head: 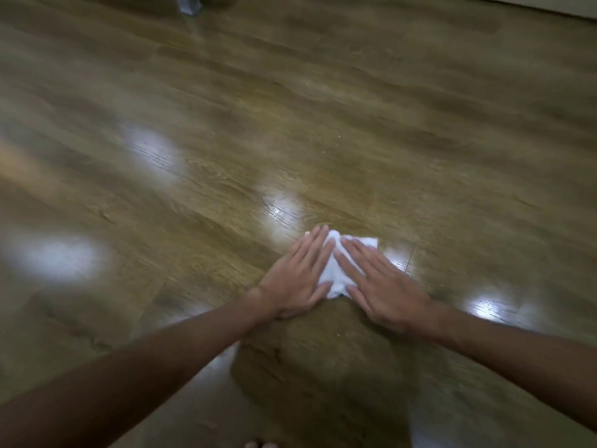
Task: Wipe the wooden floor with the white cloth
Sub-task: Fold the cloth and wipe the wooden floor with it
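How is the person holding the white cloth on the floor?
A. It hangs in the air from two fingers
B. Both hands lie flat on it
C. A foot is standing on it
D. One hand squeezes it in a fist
B: the left hand and the right hand both lie with straight fingers pressing the white cloth onto the wooden floor.

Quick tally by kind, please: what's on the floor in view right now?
White cloth: 1
Hands pressing on it: 2, left hand and right hand
Grey object at the top edge, unclear: 1
Total: 4
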